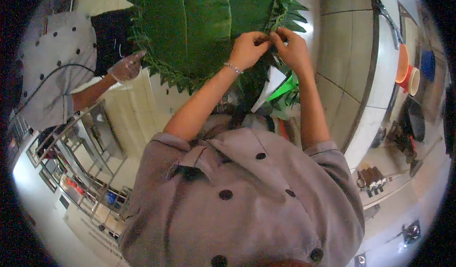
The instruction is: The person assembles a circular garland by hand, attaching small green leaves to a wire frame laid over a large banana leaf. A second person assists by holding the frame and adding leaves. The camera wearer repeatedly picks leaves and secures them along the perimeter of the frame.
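A large round bed of banana leaves (pixel 204 22) lies in front of me, ringed by a border of folded, pointed leaf pieces (pixel 288 10). My left hand (pixel 249 49), with a beaded bracelet at its wrist, is closed in a pinch at the right side of this border. Beside it, my right hand (pixel 291 52) pinches the same leaf border, fingertips almost meeting the left ones. What exactly sits between the fingertips is partly hidden. Just below my hands are a white pointed piece (pixel 271 82), a bright green flat piece (pixel 283 88) and more loose leaves (pixel 286 110).
On the left a co-worker in a grey buttoned jacket reaches a gloved hand (pixel 127 68) to the border's left edge. A metal rack (pixel 88 148) stands lower left. A tiled counter (pixel 343 53) runs along the right, with orange and cream bowls (pixel 403 62) beyond its edge.
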A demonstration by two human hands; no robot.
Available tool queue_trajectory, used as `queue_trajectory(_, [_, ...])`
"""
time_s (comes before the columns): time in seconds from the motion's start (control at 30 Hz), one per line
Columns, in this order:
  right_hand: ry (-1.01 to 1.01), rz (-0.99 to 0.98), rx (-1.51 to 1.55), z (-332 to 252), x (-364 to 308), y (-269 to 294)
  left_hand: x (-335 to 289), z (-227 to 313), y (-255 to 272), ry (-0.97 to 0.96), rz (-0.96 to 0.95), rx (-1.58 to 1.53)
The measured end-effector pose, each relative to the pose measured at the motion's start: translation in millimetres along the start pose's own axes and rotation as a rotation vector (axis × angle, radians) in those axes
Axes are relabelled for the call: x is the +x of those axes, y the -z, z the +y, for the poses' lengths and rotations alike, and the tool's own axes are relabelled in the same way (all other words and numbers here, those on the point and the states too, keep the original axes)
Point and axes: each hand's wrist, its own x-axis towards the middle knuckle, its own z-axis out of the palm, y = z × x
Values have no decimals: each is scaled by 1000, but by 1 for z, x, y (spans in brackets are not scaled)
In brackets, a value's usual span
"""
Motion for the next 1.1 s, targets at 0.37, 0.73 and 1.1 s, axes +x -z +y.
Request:
queue_trajectory(0.37, [-273, 165, 395, 23, -47, -47, 33, -18, 17, 150, -250, -145])
queue_trajectory(0.73, [-333, 334, 467, 8, -46, -79, 71, 16, 30, -78, -412, 143])
queue_trajectory(1.1, [-273, 422, 437, 16, -38, -91, 109, -13, 39, -8, -606, 42])
